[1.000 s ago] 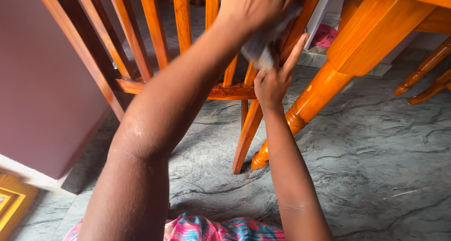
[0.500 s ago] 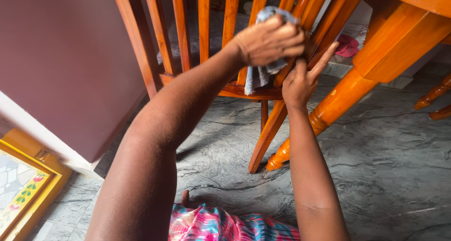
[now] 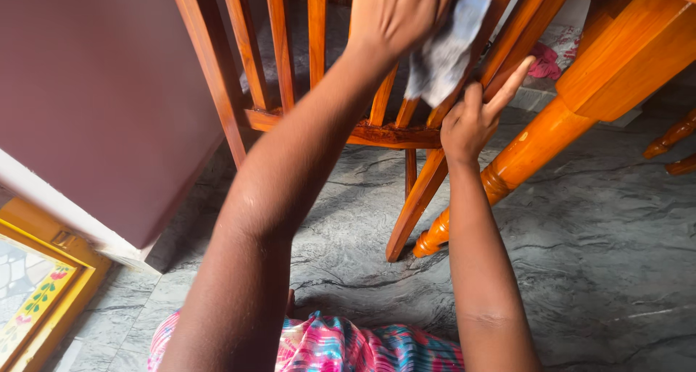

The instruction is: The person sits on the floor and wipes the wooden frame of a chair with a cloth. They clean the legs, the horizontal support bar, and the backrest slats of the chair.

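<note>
My left hand [image 3: 395,13] reaches up to the back of an orange wooden chair [image 3: 250,60] and is closed on a grey cloth [image 3: 442,49]. The cloth hangs against the right-hand slats, blurred. Just below the cloth, my right hand [image 3: 470,122] wraps around the chair's right upright [image 3: 428,180], with the index finger stretched up along the wood. The chair's lower back rail [image 3: 370,134] runs between the slats, left of my right hand. Both forearms cross the middle of the view.
A thick turned wooden table leg [image 3: 540,136] stands right behind the chair. More turned wooden legs [image 3: 674,136] show at the far right. A maroon panel [image 3: 94,89] fills the left, a yellow-framed patterned glass panel [image 3: 29,292] below it. Grey marbled floor [image 3: 602,241]; pink fabric [image 3: 542,60] beyond.
My left hand has slid up the slats with the cloth, which now trails below the hand. My right hand stays on the same upright.
</note>
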